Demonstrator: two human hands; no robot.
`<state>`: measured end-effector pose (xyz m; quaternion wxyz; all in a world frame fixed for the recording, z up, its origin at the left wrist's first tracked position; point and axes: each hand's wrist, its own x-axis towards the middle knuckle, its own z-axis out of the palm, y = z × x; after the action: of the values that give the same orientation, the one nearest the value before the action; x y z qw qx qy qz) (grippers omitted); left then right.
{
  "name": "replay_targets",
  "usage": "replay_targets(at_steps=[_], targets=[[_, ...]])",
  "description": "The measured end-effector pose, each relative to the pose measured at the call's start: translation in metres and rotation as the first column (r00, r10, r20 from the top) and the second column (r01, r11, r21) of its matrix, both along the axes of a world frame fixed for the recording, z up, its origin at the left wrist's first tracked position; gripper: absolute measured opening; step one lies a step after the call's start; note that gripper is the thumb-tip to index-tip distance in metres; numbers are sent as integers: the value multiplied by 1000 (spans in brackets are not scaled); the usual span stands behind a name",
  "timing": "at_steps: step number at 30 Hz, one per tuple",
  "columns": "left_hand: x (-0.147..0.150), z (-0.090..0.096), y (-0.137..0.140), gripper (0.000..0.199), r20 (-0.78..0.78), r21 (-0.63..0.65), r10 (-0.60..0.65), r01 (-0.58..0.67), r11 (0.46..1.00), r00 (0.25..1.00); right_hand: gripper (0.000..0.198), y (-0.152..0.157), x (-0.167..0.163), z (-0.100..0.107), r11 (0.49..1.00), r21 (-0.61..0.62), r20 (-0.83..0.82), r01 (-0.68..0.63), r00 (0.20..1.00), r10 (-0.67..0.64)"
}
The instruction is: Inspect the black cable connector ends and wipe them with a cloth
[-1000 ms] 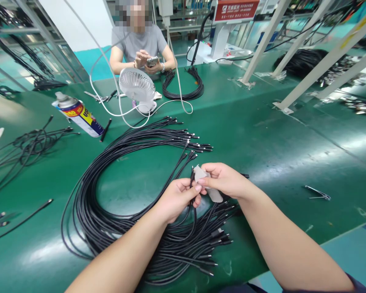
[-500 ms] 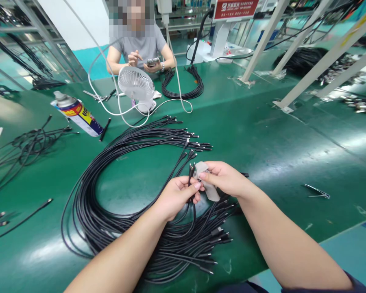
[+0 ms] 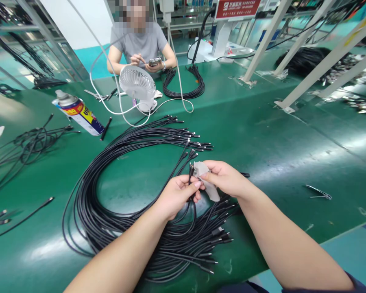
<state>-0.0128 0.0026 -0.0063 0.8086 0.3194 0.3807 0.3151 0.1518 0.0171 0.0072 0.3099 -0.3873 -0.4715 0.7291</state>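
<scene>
My left hand (image 3: 181, 193) is closed on a black cable near its connector end (image 3: 191, 171), which points upward between thumb and fingers. A pale grey cloth (image 3: 212, 191) is pinched in my right hand (image 3: 224, 176), its upper part pressed against the cable's end. My two hands almost touch. Beneath them a large bundle of black cables (image 3: 88, 195) curves in an open loop on the green table, with connector ends fanned out at the upper and lower right. My fingers partly hide how many cables my left hand holds.
Behind the loop stand a white fan (image 3: 138, 83) with a white cord and a tilted spray can (image 3: 79, 114). Loose cables (image 3: 33, 142) lie at left, nail clippers (image 3: 319, 192) at right. Across the green table (image 3: 247, 122) a person (image 3: 140, 44) holds a phone. Slanted posts (image 3: 311, 57) rise at right.
The grey cloth's upper part has shifted slightly towards the cable's end in my left hand. Both hands hold nearly the same place; the whole view has moved a little.
</scene>
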Motion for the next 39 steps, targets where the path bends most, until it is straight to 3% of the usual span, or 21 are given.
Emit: replay_targets(at_steps=[5,11,15,25,27,31,36,39], targets=[[1,3,0,40,-21,-17,-9,8,1000,1000,33,1,1,1,994,-15,73,110,991,-108],[2,4,-1,43,-27,-35,-14,13,999,1000,28,4,6,6,1000,3,68,14,998,-14],[1,2,-2,42,-14,-58,-22,21,998,1000,24,4,8,5,998,18,154,59,986,-61],[2,3,-1,40,-7,-78,6,-6,997,1000,25,4,2,2,971,214,353,102,919,-175],[1,3,-1,41,6,-89,9,-9,996,1000,25,3,1,5,933,355,459,59,858,-229],[-1,0,-1,41,5,-72,-22,23,997,1000,25,1,0,2,798,598,577,-77,732,-363],[-1,0,0,40,9,-87,-29,29,996,1000,16,1,0,-11,640,733,620,-230,614,-489],[0,1,1,41,7,-93,-10,10,996,1000,18,0,-1,-15,583,775,603,-242,560,-569]])
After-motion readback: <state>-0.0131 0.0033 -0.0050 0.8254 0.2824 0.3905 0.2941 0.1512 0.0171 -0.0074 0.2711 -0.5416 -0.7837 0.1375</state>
